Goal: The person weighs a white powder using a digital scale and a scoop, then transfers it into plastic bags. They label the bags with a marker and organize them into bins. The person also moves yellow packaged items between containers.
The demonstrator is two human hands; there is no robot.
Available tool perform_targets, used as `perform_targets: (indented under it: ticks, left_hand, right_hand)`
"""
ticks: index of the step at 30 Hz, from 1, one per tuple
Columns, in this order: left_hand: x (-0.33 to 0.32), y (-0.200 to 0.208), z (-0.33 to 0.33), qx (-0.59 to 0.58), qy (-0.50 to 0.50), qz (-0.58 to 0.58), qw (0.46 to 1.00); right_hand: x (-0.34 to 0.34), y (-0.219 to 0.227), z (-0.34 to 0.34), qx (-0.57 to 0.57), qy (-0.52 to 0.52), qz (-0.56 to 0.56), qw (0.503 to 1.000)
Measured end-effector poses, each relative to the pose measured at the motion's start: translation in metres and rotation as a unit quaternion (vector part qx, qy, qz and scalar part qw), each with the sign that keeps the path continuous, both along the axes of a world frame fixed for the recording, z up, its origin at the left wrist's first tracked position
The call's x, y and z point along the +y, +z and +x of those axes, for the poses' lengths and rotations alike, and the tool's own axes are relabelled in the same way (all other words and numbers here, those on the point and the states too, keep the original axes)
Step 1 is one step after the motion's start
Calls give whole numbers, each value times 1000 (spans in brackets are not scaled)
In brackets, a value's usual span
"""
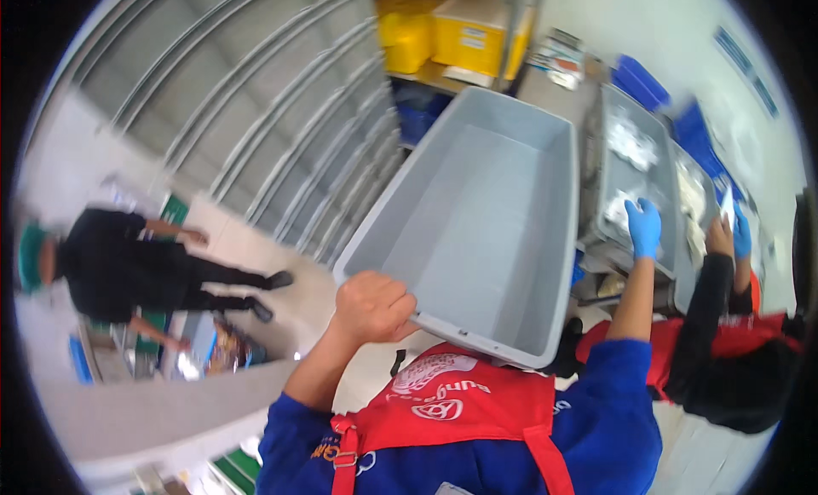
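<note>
A large grey plastic tub (477, 214) is tilted in front of me, its bare inside facing up. Its near edge is against my red apron (460, 388). My left hand (372, 307), ungloved, is closed over the rim at the tub's near left corner. On the right, my right hand (643, 227) in a blue glove reaches over a second grey tub (601, 180). Its thumb and fingers look apart, close to a white plastic-wrapped bundle (625, 207). Another white bundle (630, 143) lies farther back in that tub.
At my right a co-worker (724, 350) with dark sleeves and a blue glove handles something white. A tall rack of grey trays (256, 94) stands left. Yellow bins (464, 35) sit on a shelf behind. A person in black (128, 265) stands farther left.
</note>
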State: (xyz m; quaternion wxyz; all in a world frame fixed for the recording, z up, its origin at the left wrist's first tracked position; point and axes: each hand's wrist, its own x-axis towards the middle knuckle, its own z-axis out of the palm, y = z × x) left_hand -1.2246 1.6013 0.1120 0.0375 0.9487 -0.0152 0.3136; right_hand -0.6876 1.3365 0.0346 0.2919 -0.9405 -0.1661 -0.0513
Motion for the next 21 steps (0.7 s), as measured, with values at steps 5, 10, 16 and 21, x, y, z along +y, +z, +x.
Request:
perform_targets:
  ticks: [5, 10, 16, 21]
  left_hand:
    - [-23, 55, -87, -82, 84, -4, 993]
    - [-96, 93, -185, -85, 288, -104, 948]
    - [-206, 67, -245, -62, 538, -254, 802]
    - [-258, 86, -255, 32, 707, -279, 649]
  right_hand:
    - [74, 32, -179, 129, 339, 221, 905]
    - [89, 47, -324, 218, 552, 171, 786]
    - [131, -13, -404, 366, 681, 33, 633]
    - [178, -85, -463, 567, 666, -50, 482]
